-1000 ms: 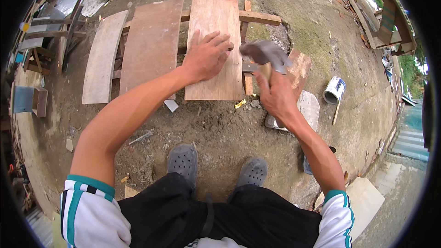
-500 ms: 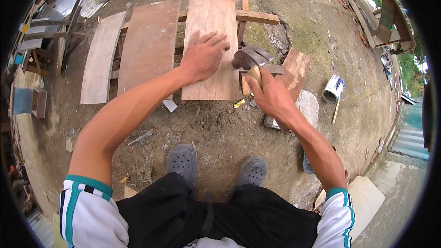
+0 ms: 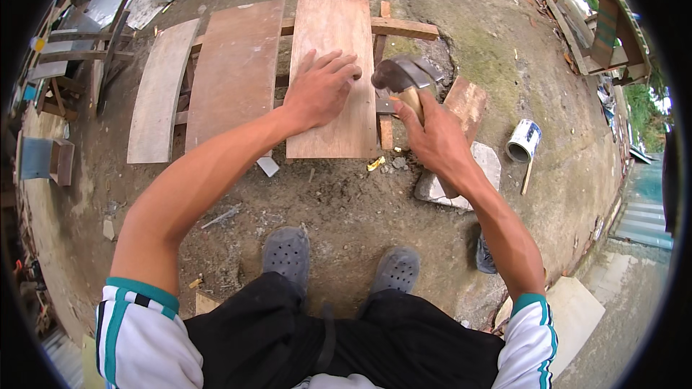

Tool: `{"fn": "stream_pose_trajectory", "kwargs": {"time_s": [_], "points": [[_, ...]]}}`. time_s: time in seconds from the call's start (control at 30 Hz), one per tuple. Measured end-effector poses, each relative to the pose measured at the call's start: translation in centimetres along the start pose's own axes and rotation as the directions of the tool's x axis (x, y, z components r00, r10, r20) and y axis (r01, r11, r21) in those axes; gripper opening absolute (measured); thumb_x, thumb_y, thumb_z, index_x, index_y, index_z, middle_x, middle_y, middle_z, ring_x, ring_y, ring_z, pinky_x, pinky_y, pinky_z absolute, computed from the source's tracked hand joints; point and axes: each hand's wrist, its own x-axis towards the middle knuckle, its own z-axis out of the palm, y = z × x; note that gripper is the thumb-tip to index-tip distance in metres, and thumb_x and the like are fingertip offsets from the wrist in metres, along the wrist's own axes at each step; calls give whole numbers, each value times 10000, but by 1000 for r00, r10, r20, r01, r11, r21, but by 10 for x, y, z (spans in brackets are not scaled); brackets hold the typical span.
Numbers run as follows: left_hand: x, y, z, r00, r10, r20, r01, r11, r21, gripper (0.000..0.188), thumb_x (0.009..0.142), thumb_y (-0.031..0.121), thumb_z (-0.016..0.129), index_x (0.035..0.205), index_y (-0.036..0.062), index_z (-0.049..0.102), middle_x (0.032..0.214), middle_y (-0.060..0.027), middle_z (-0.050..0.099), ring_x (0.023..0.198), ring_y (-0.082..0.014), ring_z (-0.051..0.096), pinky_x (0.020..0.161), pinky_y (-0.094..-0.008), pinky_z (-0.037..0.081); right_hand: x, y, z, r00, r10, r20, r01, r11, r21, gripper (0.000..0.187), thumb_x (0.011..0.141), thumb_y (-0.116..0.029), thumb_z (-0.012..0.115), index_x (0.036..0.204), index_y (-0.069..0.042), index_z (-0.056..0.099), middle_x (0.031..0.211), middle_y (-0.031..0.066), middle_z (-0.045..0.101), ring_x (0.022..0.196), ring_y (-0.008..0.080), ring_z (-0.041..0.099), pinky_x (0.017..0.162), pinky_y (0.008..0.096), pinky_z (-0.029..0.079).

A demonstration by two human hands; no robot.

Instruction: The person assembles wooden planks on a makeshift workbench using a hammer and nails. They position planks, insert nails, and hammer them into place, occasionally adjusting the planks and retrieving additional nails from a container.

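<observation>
Palm down, my left hand (image 3: 323, 90) presses on the light plywood board (image 3: 331, 25), fingers spread and the tips slightly bent near its right side. No object shows in it. My right hand (image 3: 443, 137) is closed round the wooden handle of a claw hammer (image 3: 402, 73). The hammer's dark steel head hangs just right of the board, apart from it. The board lies across a wooden frame (image 3: 404, 27), whose rails show at its right. Left of it, a browner plywood panel (image 3: 234, 65) and a narrow pale panel (image 3: 162, 94) rest on the same frame.
A concrete block (image 3: 468, 180) and a brown wood offcut (image 3: 465, 104) lie under and beside my right forearm. Farther right, an open can (image 3: 523, 140) lies on its side by a stick. Scrap timber (image 3: 577, 21) is piled far right, and more wood (image 3: 101, 54) far left.
The hammer and my right hand have shifted slightly up and to the right, away from the board's edge. My left hand stays in place on the board.
</observation>
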Motion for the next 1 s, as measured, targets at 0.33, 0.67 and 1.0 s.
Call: {"fn": "stream_pose_trajectory", "kwargs": {"time_s": [0.33, 0.67, 1.0], "points": [[-4, -1, 2, 1000, -18, 13, 18, 1000, -4, 280, 995, 156, 531, 1268, 146, 593, 1511, -52, 521, 1464, -283, 404, 1229, -568, 238, -3, -9, 9, 994, -29, 103, 31, 999, -16, 411, 1044, -327, 548, 1153, 66, 492, 754, 342, 648, 752, 529, 654, 687, 576, 500], [2, 2, 0, 1000, -5, -2, 5, 1000, -7, 223, 1016, 166, 528, 1223, 117, 595, 1491, -83, 542, 1459, -315, 414, 1223, -548, 262, 5, 14, 9, 998, -65, 0, 65, 997, -46, 455, 1050, -361, 546, 1191, 69, 490, 724, 322, 652, 696, 524, 653, 635, 564, 503], [-2, -2, 1, 1000, -4, -12, 3, 1000, -3, 235, 1027, 179, 518, 1240, 119, 595, 1490, -79, 547, 1461, -314, 412, 1223, -537, 266, -1, -6, 3, 998, 45, 53, -45, 999, 5, 476, 1045, -382, 520, 1130, 86, 517, 823, 357, 667, 812, 541, 663, 751, 584, 507]]}}
